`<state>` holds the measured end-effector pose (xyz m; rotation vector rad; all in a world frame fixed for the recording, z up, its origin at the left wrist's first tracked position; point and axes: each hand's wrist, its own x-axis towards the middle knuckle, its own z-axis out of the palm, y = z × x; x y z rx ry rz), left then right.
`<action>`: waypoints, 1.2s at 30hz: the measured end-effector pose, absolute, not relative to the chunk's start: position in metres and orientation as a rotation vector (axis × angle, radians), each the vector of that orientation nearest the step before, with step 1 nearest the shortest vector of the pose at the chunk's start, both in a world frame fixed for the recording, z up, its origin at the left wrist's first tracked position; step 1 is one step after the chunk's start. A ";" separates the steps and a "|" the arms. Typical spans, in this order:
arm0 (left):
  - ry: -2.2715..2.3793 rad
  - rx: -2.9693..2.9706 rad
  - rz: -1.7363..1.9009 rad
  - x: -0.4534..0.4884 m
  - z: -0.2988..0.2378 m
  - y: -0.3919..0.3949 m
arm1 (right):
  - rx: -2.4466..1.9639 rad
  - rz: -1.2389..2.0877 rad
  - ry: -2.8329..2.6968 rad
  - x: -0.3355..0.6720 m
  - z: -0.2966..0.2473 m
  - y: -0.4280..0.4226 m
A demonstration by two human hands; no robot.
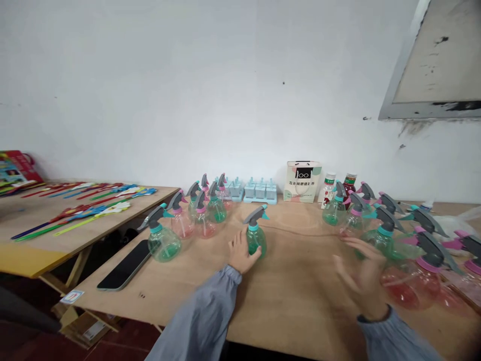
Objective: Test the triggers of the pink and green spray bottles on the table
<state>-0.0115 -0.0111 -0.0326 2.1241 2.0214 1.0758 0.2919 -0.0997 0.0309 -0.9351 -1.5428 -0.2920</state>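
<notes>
In the middle of the table stands a green spray bottle with a grey and teal trigger head. My left hand is closed around its lower left side, the thumb across the front. My right hand, blurred by motion, has its fingers apart and holds nothing. It is nearest to another green spray bottle, which it partly covers. Just right of that hand is a pink spray bottle. More green and pink spray bottles crowd the right side.
A group of spray bottles stands at the left, beside a dark phone. Light-blue popsicle molds, a paper bag and two drink bottles stand along the wall. Colourful long-handled items lie on the left table.
</notes>
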 end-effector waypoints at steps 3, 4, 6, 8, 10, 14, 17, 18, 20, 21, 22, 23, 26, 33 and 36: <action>2.065 2.131 1.092 0.015 -0.029 -0.020 | -0.981 -0.158 -1.685 0.229 0.013 -0.030; 2.061 2.145 1.099 0.023 -0.030 -0.022 | -0.973 -0.066 -1.719 0.209 0.008 -0.013; 2.010 2.198 1.103 0.034 -0.033 -0.025 | -0.976 0.084 -1.719 0.178 0.003 0.011; 1.921 2.247 1.147 0.036 -0.039 -0.025 | -0.985 0.183 -1.668 0.161 0.003 0.025; 1.851 2.234 1.318 0.025 -0.043 -0.019 | -0.984 0.234 -1.632 0.156 0.004 0.032; 1.862 1.903 2.023 -0.028 -0.032 0.004 | -0.935 0.352 -1.647 0.165 0.005 0.040; 2.187 1.394 2.168 -0.076 -0.014 0.022 | -0.873 0.483 -1.643 0.169 0.001 0.040; 2.322 1.262 2.053 -0.089 -0.008 0.026 | -0.858 0.515 -1.642 0.169 0.000 0.040; 2.464 1.124 1.833 -0.110 0.000 0.032 | -0.849 0.565 -1.632 0.168 -0.001 0.037; 2.481 1.109 1.755 -0.116 0.003 0.033 | -0.849 0.591 -1.623 0.167 -0.001 0.036; 2.478 1.114 1.705 -0.121 0.004 0.034 | -0.849 0.621 -1.610 0.166 0.000 0.034; 2.468 1.127 1.674 -0.124 0.003 0.035 | -0.847 0.655 -1.593 0.167 0.001 0.033; 2.485 1.137 1.594 -0.122 -0.003 0.035 | -0.840 0.783 -1.538 0.172 0.004 0.029; 2.321 1.429 1.684 -0.096 -0.037 0.030 | -0.691 1.410 -1.345 0.203 0.009 0.020; 1.997 1.665 1.728 -0.082 -0.051 0.030 | -0.532 1.580 -1.275 0.207 0.009 0.017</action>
